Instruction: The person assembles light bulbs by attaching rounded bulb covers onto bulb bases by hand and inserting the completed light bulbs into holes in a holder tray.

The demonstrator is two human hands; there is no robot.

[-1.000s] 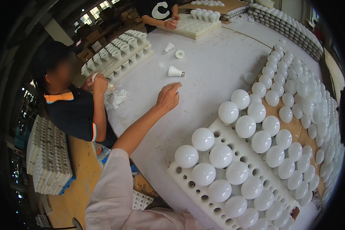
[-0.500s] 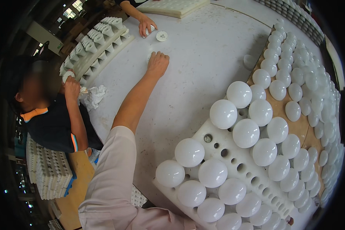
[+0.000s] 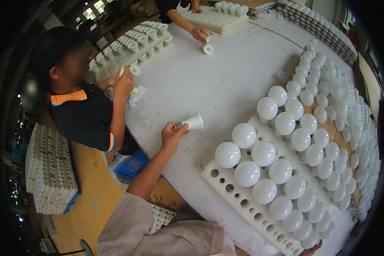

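Observation:
My left hand [image 3: 173,135] is closed around the narrow end of a white cone-shaped bulb housing [image 3: 195,122], held over the table with its wide end pointing right. Only a small dark part of my right hand [image 3: 312,249] shows, at the near right end of a white foam tray [image 3: 208,170]; its fingers are mostly hidden. Round glossy white bulb covers [image 3: 227,155] sit in rows on that tray, and a line of bare holes runs along its edge.
Across the table [image 3: 187,85], one person's hand [image 3: 200,35] holds a housing by a small white disc [image 3: 208,49]. At left, another person's hand [image 3: 123,83] holds a housing beside a foam rack of housings [image 3: 134,45]. More white covers [image 3: 324,87] crowd the right side. Stacked trays [image 3: 51,170] stand lower left.
My left hand has drawn back from the far part of the table toward me, now with the bulb housing clearly in its grip. The whole view has shifted.

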